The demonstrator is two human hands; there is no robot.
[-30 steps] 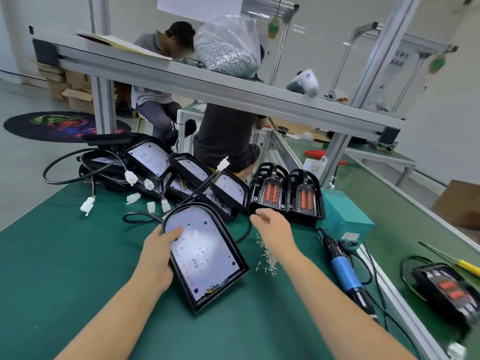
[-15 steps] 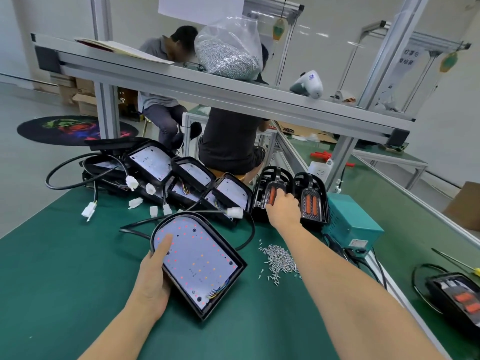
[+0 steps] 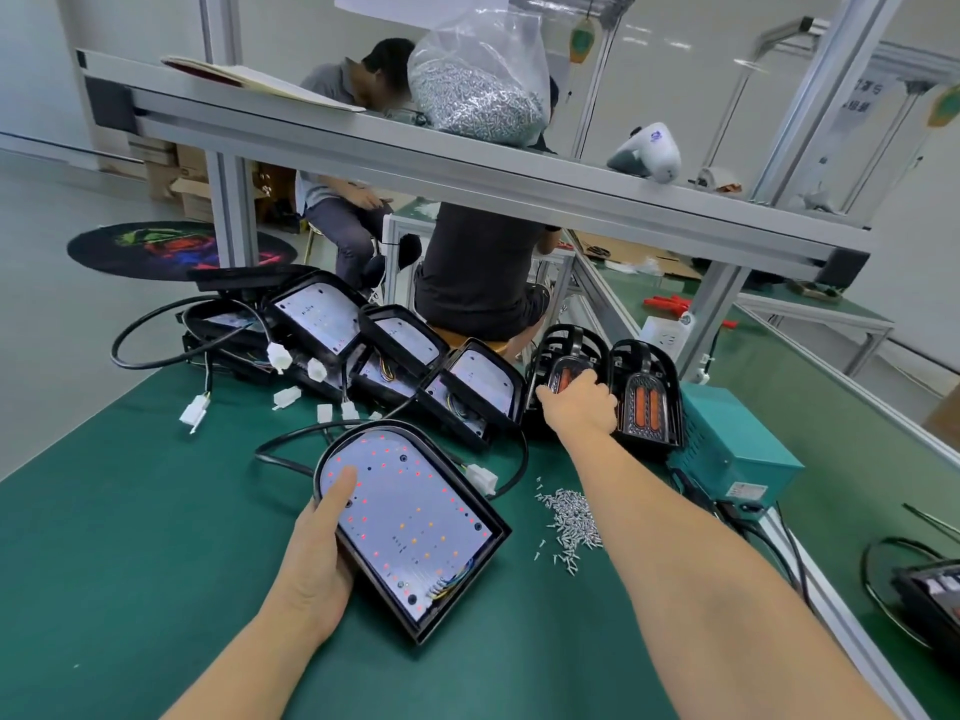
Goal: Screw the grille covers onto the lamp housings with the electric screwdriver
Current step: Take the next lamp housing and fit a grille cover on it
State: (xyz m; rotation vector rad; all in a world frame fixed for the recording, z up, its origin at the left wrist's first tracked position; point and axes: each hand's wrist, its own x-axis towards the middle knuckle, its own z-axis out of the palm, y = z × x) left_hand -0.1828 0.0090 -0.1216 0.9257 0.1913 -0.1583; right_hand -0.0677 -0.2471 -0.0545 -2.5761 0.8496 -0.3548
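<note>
Hands are both busy on the green mat [image 3: 130, 537]. The left hand [image 3: 317, 558] grasps the near lamp housing [image 3: 410, 522] by its left edge, thumb laid flat on the white LED board and the other fingers hidden beneath the black rim. The housing lies face up at the middle of the mat, rounded end far, its black cable [image 3: 291, 449] looping round the far end to a white connector [image 3: 483, 479] just right of it. The right hand [image 3: 576, 402] reaches far across the mat and grips the left one of two black grille covers [image 3: 647, 392] that stand side by side, orange lenses showing; its fingers curl over the cover's front.

A loose heap of small screws [image 3: 571, 522] lies on the mat right of the housing, between it and a teal box [image 3: 732, 454]. Left of the grille covers, more lamp housings [image 3: 322, 317] lean in an overlapping row with white plugs strewn before them. At the right edge, another black lamp [image 3: 930, 595] sits partly cut off.

An aluminium shelf [image 3: 467, 168] crosses above the bench, bearing a clear bag of screws [image 3: 478, 90] and a white object [image 3: 649, 153]. Beyond it two people [image 3: 478, 272] sit at another table.
</note>
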